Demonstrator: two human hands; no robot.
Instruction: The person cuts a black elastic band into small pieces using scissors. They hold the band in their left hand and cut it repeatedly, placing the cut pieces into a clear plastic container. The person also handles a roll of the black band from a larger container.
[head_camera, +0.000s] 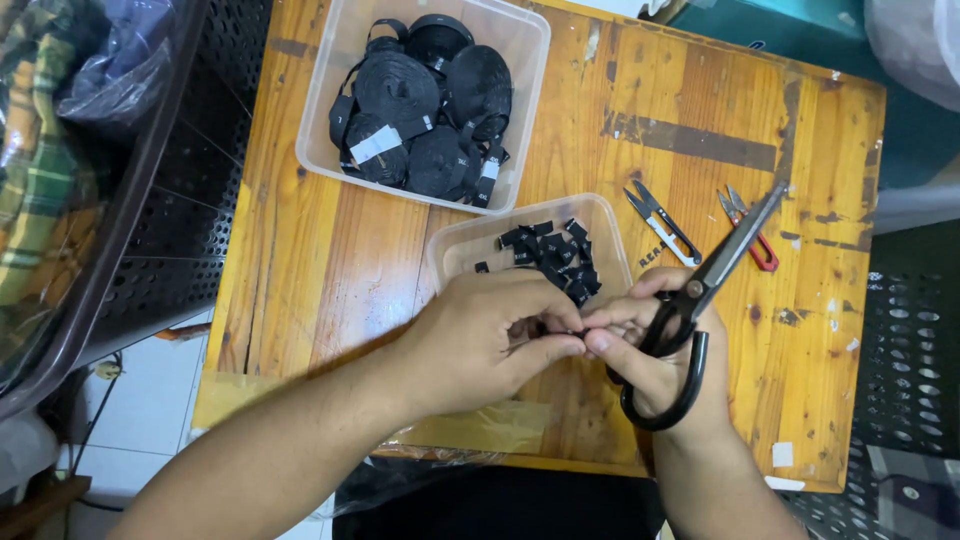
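The left hand (490, 340) is curled closed, thumb and forefinger pinched on a small black piece (545, 328) that barely shows between the fingertips, held just above the near edge of the wooden table (380, 250). The right hand (665, 365) meets it fingertip to fingertip; its fingers run through the black loops of a large pair of scissors (700, 300), so it is closed on the handles while its thumb and forefinger help pinch the same piece. The blades look shut and point up and away to the right, which keeps the edge clear of both sets of fingers while the small piece is handled.

Directly beyond the hands sits a shallow clear tray (600, 215) holding a scatter of short black cut pieces (555, 255), close enough that a piece could be dropped in without a reach. Farther back, a deeper clear tub (330, 90) holds rolls of black tape (420, 100) with white tags. To the right of the tray lie two small thread snips, one with white handles (660, 225) and one with red handles (750, 235), which the scissor blades cross over. A perforated dark basket (200, 170) stands left of the table. Nothing lies between the hands and the tray.
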